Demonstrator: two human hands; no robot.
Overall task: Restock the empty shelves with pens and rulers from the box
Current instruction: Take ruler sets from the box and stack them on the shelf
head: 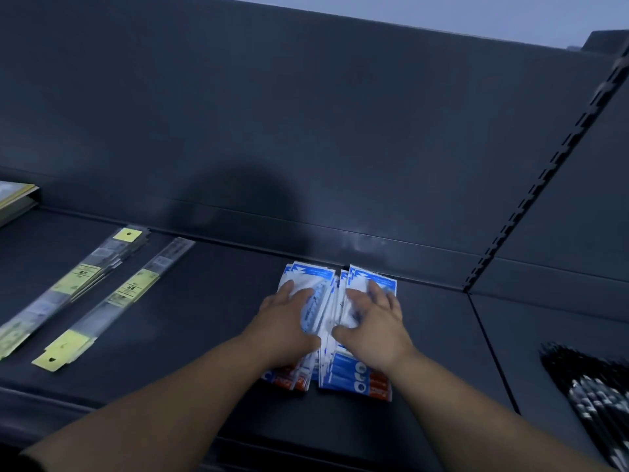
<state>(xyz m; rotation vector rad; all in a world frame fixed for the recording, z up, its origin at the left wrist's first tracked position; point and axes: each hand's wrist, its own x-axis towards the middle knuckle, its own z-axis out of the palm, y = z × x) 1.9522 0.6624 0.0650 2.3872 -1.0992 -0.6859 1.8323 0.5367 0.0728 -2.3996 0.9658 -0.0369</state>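
While both palms are lying flat, fingers spread, the left hand [289, 323] is pressing one stack of blue-and-white packets [307, 271] and the right hand [372, 327] a second stack [355, 377], side by side against the far edge of the shelf [204, 318]. Light and glossy, they are probably slipping easily; squeezing each stack's long edges is looking safest. Two bundles of sleeved rulers [97, 269] are lying left; one heap of black pens [594, 386], near right.

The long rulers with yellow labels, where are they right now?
In the head view, the rulers lie slanted on the left of the dark shelf, apart from the blue packets under the left hand and right hand.
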